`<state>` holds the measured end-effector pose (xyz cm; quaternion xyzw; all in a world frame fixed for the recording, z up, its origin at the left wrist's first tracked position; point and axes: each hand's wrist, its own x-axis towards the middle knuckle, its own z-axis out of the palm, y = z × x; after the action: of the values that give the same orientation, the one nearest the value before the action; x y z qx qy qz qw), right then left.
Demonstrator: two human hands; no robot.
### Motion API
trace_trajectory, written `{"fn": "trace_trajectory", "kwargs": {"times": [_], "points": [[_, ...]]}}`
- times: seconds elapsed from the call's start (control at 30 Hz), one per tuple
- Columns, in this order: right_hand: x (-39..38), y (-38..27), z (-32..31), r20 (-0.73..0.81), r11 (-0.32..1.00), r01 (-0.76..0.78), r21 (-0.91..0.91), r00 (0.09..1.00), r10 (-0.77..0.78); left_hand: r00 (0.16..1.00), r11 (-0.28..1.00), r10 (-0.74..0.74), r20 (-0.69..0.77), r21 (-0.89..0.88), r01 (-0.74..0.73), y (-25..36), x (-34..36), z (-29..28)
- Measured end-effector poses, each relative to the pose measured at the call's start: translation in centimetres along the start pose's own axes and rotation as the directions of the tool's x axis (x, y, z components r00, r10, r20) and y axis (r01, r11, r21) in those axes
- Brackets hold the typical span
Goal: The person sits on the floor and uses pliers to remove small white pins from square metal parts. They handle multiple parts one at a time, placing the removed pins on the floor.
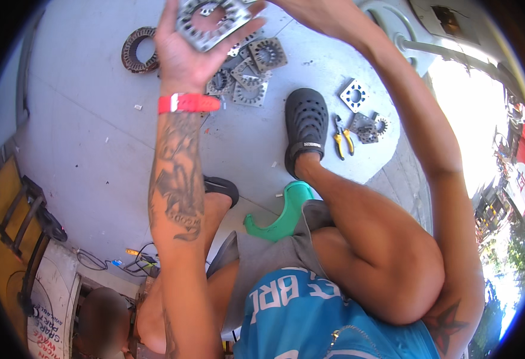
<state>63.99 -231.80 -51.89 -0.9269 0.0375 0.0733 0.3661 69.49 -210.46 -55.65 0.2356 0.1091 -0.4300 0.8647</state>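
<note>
At the top of the head view my left hand (184, 67), a red band on its wrist, is closed around a square metal stator core (189, 29) with a round toothed opening. Its palm lies under the core, with fingers around the sides. My right hand (298, 7) reaches in from the right near the core; its fingers are mostly cut off by the top edge, so their grip is hidden. Below and right of my left hand, several square stator cores (268, 55) lie in a loose pile on the floor. A dark round stator ring (129, 51) rests left of my left wrist.
Right of my black clog (306, 119) lie yellow-handled pliers (349, 140), a square slotted plate (354, 96) and small metal cores (367, 130). A green plastic stool (274, 230) is beneath me. A pale round base with a pole (424, 46) stands upper right. Cords (95, 260) and a person (102, 323) are lower left.
</note>
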Motion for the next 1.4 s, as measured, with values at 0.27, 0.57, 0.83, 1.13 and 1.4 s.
{"fn": "trace_trajectory", "kwargs": {"times": [0.27,0.57,0.83,1.13,1.4], "points": [[-30.6,10.3,5.9,0.198,0.789,-0.570,-0.231,0.766,0.612,0.900,0.773,0.124,-0.418,0.609,0.176,8.7,-11.6,-0.4],[-35.0,13.1,16.8,0.042,0.765,-0.635,-0.109,0.766,0.642,0.839,0.398,0.397,-0.372,0.894,0.208,17.5,-23.4,5.9],[-29.1,7.6,-2.9,0.218,0.680,-0.666,0.307,0.745,0.631,0.883,0.886,0.282,-0.374,0.455,-0.090,12.7,-21.4,-2.7],[-8.9,-11.1,-7.4,0.274,0.893,0.316,-0.320,0.933,-0.232,0.970,0.970,0.085,-0.229,-0.203,-0.133,3.3,-18.9,-9.7],[-8.7,-9.8,7.3,0.144,0.816,0.358,-0.455,0.933,-0.329,0.930,0.896,0.273,-0.245,-0.286,-0.339,2.0,-15.4,-7.4]]}}
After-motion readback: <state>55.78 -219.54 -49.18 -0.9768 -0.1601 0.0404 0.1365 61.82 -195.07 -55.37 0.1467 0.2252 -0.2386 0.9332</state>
